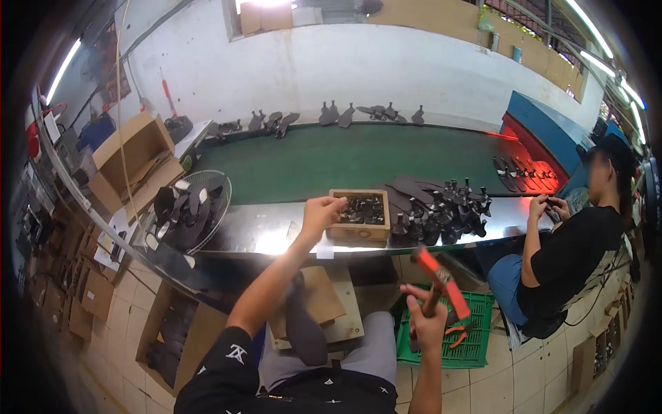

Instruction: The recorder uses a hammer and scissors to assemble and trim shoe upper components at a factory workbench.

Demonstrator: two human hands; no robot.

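Observation:
My left hand [325, 212] reaches over the left rim of a small wooden box [358, 233], its fingers curled together. Small dark parts [364, 209] fill the box; whether my fingertips hold one is too small to see. In my right hand [426, 323] is a hammer [449, 293] with a red head, raised above a green crate. Across the board [349, 321] at my lap lies a dark shoe sole [305, 328], with a brown pad [324, 293] beside it. Right of the box, dark soles with heels [441, 217] are heaped on the metal ledge.
A green conveyor belt [338, 159] runs behind the ledge, with heeled soles along its far edge. A wire basket of soles [227, 200] stands left. The green crate [476, 345] holds orange-handled pliers. At right sits a co-worker [576, 238], both hands raised near the ledge.

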